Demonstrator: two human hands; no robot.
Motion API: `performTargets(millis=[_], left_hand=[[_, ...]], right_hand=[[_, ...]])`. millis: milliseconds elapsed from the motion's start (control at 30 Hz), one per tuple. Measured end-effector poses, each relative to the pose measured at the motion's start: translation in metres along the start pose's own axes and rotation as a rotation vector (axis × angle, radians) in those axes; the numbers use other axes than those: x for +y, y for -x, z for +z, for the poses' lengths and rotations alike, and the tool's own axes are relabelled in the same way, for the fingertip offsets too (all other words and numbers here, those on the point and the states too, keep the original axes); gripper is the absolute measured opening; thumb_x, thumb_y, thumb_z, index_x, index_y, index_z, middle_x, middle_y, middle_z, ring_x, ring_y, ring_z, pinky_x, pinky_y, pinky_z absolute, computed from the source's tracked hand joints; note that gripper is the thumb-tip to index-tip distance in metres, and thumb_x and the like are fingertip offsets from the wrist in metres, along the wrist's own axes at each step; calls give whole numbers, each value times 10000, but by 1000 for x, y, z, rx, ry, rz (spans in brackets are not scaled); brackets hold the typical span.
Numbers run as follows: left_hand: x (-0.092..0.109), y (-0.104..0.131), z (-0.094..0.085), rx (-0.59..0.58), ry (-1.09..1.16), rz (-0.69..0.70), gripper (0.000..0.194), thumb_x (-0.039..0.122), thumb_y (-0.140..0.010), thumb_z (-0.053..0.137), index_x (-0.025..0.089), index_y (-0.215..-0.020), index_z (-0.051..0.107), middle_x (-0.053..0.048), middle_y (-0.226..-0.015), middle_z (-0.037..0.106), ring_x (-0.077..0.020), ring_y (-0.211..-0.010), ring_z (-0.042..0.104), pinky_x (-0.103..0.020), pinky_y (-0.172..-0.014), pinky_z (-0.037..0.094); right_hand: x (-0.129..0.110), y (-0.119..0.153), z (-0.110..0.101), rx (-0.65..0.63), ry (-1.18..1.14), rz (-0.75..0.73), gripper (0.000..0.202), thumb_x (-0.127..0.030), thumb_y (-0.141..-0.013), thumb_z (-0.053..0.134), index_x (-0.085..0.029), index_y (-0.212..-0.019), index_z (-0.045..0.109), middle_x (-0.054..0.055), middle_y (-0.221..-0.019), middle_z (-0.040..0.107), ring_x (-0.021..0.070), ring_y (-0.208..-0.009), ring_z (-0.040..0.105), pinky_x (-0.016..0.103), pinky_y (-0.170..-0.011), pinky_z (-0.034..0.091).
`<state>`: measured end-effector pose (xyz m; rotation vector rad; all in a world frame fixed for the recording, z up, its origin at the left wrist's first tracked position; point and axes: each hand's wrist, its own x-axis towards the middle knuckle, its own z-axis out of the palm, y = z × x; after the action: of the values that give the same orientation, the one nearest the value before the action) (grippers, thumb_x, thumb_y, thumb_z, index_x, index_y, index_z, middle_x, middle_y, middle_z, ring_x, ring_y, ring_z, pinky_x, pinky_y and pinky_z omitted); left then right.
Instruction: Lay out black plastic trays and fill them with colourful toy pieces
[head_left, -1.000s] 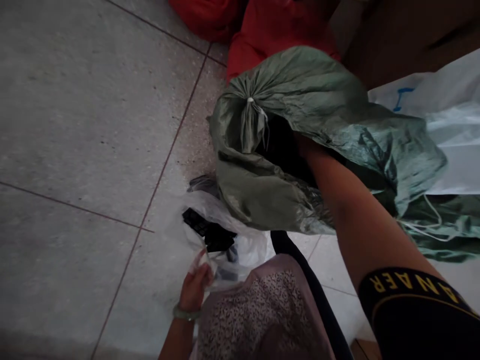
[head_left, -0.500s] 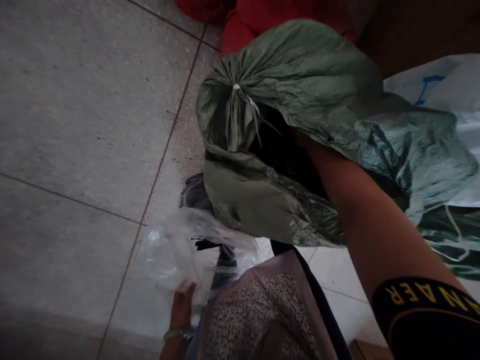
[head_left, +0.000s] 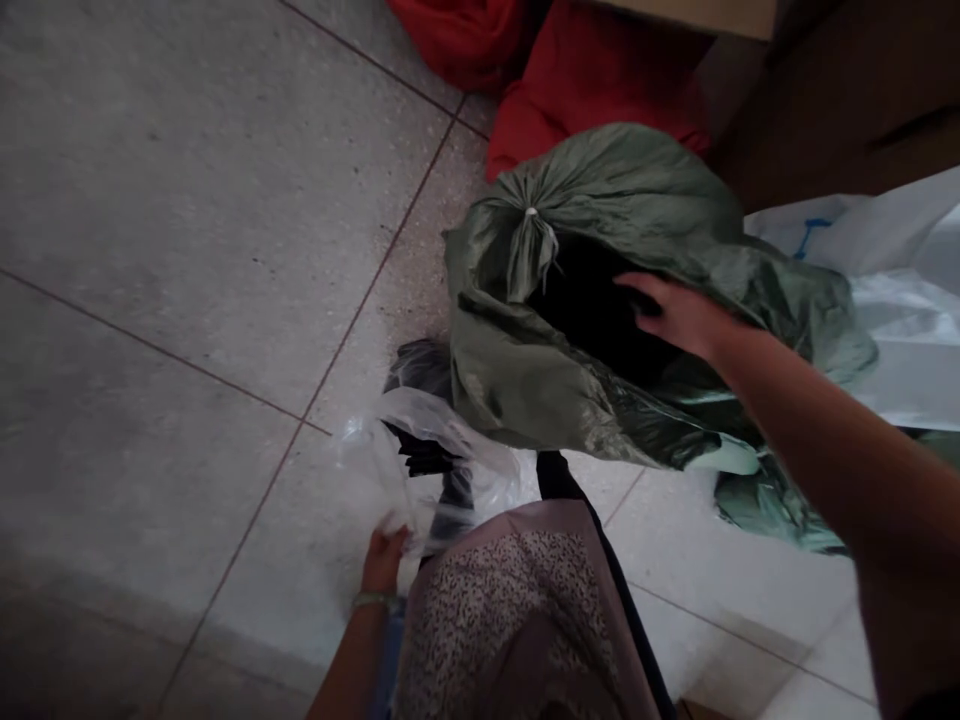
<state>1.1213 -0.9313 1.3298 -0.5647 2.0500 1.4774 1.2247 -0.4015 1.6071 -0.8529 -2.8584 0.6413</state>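
Note:
A dark green plastic sack (head_left: 517, 385), gathered and tied at one corner, lies with a wide slit in its side. Deep black contents fill the slit, too dark to make out. My right hand (head_left: 664, 312) is at this slit, fingers curled, with something dark between thumb and fingers that blends into the contents. Low at the left, my left hand (head_left: 386, 560) pinches the edge of a clear plastic bag (head_left: 375, 470). Black, layered pieces (head_left: 424, 450) show at the clear bag's mouth.
Red bags or cloth (head_left: 592, 85) lie behind the sack, beneath a cardboard edge (head_left: 705, 15). To the right are a white bag (head_left: 915, 300) with blue marking and another green bag (head_left: 787, 510). A patterned apron (head_left: 517, 600) covers my front. Speckled floor tiles (head_left: 187, 200) extend left.
My right hand has come up from inside the green sack, where it was hidden, and now shows at the slit. My left hand still holds the clear bag. The view has shifted.

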Motion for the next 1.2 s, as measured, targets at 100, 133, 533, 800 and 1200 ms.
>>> performTargets(millis=[100,133,533,800,1200], left_hand=[[3,3,-5,-64,89,32,670,321,-573,729,186,-1209,571,3,-820,652,-155,-749,623,-245,-627,504],[3,3,-8,-74,99,48,693,327,-563,734,185,-1220,569,8,-816,647,-149,-744,615,-241,-629,503],[-6,4,-27,-63,123,129,751,324,-588,747,134,-1285,544,37,-706,591,-105,-664,530,-214,-647,459],[-14,3,-34,-46,122,156,678,296,-614,707,115,-1252,567,55,-662,554,-69,-599,476,-185,-602,415],[42,30,-1,-155,171,234,595,380,-619,744,173,-1151,578,83,-566,517,-54,-457,415,-179,-448,328]], right_hand=[[-45,76,-17,54,133,-81,527,-283,-757,648,-349,-1275,581,28,-1452,434,332,-1272,484,510,-1050,430],[-61,102,-16,80,124,-116,504,-306,-757,644,-365,-1255,594,27,-1443,443,325,-1262,498,495,-1020,465],[-197,133,272,-451,-372,-306,694,-251,-723,706,-380,-1371,495,22,-1496,415,312,-1286,494,430,-1014,475],[-185,103,328,-620,-511,-125,562,-125,-728,708,-211,-1275,608,117,-1413,517,296,-1336,451,456,-1089,392],[-5,-6,84,128,-225,283,365,-288,-753,513,-48,-973,678,113,-1174,672,78,-1094,601,313,-900,388]])
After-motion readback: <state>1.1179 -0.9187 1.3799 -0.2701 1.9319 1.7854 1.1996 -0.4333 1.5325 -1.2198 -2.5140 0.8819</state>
